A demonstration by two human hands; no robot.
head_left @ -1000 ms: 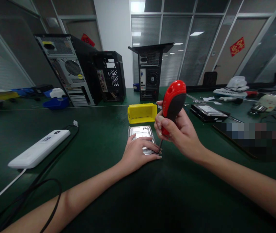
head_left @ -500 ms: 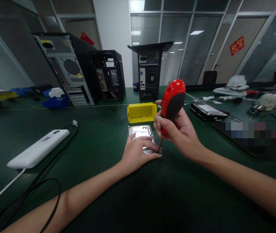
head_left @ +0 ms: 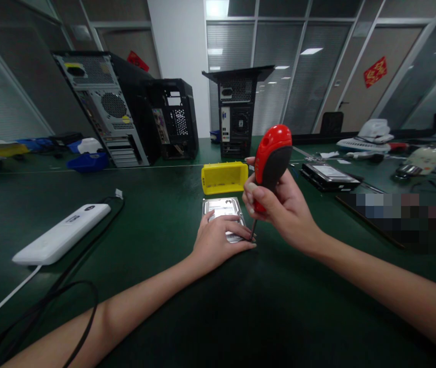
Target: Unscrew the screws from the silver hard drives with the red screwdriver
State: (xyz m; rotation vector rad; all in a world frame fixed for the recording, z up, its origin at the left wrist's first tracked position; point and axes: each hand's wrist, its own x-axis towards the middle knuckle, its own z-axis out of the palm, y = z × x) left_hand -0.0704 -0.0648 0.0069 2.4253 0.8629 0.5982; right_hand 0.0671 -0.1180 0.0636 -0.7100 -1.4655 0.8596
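Note:
A silver hard drive (head_left: 222, 208) lies flat on the green table mat (head_left: 156, 220) in front of me. My left hand (head_left: 218, 241) rests on its near end, fingers spread and pressing it down. My right hand (head_left: 281, 207) grips a screwdriver (head_left: 271, 161) with a red and black handle, held nearly upright. Its thin shaft points down to the drive's near right corner, beside my left fingertips. A yellow plastic bin (head_left: 224, 178) stands just behind the drive.
Three computer cases (head_left: 99, 107) (head_left: 174, 118) (head_left: 237, 112) stand at the back. A white power strip (head_left: 62, 233) with black and white cables lies at the left. Another hard drive (head_left: 329, 175) and assorted tools lie at the right. Blue bins (head_left: 87, 161) sit far left.
The screwdriver handle has shifted very slightly; both hands stay in the same place on the drive.

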